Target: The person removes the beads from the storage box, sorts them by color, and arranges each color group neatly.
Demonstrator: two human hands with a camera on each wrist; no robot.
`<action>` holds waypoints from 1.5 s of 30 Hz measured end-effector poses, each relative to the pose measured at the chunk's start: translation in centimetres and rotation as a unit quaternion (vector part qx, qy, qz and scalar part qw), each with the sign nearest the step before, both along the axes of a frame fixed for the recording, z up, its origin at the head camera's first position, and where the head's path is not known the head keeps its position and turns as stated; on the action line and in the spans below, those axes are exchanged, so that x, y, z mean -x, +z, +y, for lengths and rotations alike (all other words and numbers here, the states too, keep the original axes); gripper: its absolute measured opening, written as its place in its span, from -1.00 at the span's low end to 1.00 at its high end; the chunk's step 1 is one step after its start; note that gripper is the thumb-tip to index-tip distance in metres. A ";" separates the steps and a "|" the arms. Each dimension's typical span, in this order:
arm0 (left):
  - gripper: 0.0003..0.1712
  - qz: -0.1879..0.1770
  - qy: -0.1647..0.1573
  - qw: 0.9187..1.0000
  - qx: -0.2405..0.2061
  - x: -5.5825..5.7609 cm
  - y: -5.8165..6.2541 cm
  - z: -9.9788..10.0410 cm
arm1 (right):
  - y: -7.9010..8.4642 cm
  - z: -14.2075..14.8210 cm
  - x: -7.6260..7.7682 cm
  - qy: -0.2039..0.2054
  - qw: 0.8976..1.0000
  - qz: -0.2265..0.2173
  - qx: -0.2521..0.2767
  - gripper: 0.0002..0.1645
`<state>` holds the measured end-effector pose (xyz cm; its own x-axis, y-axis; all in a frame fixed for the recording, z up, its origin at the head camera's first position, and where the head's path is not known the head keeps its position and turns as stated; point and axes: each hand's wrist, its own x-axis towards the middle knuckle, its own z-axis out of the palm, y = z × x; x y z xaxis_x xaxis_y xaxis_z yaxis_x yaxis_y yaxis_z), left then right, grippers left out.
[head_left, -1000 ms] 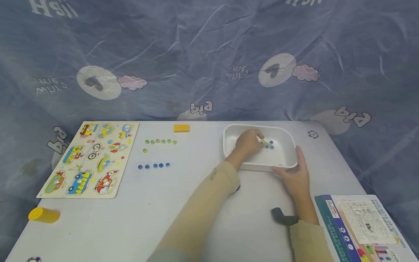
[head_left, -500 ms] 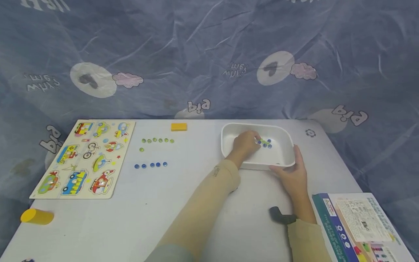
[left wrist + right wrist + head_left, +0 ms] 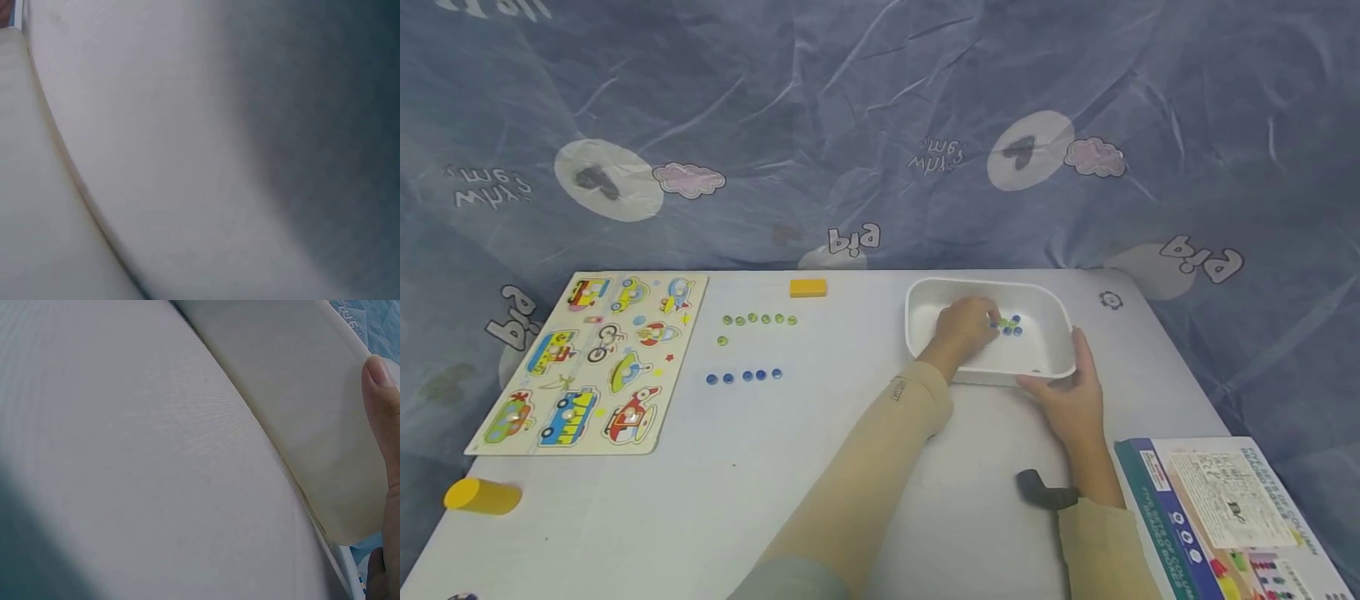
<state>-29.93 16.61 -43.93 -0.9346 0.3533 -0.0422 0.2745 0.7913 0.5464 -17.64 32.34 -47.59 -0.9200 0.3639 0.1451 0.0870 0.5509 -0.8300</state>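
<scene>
A white plastic tray (image 3: 1037, 350) sits at the back right of the table. My left hand (image 3: 966, 327) reaches into it, thumb and fingertips pinching at a small blue glass bead (image 3: 992, 325), mostly hidden by the fingers. Right beside it lie several blue and green beads (image 3: 1017, 331) on the tray floor. At the tray's near right corner, my right hand (image 3: 1072, 406) grips the outside, thumb on the front wall. The right wrist view shows that thumb (image 3: 380, 394) against the tray wall (image 3: 300, 412). In the left wrist view, a pale wall (image 3: 50, 187) borders the tabletop.
Left of the tray lie green beads (image 3: 766, 318) in a row, one below it, and a blue row (image 3: 747, 377). A yellow block (image 3: 808, 288), picture puzzle board (image 3: 587, 367) and yellow cylinder (image 3: 484, 497) lie further left. A printed box (image 3: 1232, 508) occupies the right corner.
The left hand's fingers have drawn closer together, and a blue bead now shows at their tips. The right hand stays on the tray corner. The head view has shifted slightly.
</scene>
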 end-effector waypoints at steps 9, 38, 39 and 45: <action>-0.75 -0.023 0.019 0.999 0.010 -0.4 0.6 -0.3 | 0.0 0.0 -0.1 0.001 1.000 0.006 0.000 0.33; -0.76 0.054 -0.003 0.974 -0.219 -5.6 9.3 -15.2 | -0.7 0.6 0.2 -0.001 1.000 0.001 0.000 0.33; -0.76 0.056 0.007 0.974 -0.218 -5.7 9.2 -16.5 | -0.7 0.6 0.2 0.000 1.000 0.000 0.001 0.33; -0.75 0.045 0.066 0.975 -0.206 -6.0 7.7 -23.8 | -0.5 0.4 0.1 -0.001 1.000 -0.008 0.006 0.36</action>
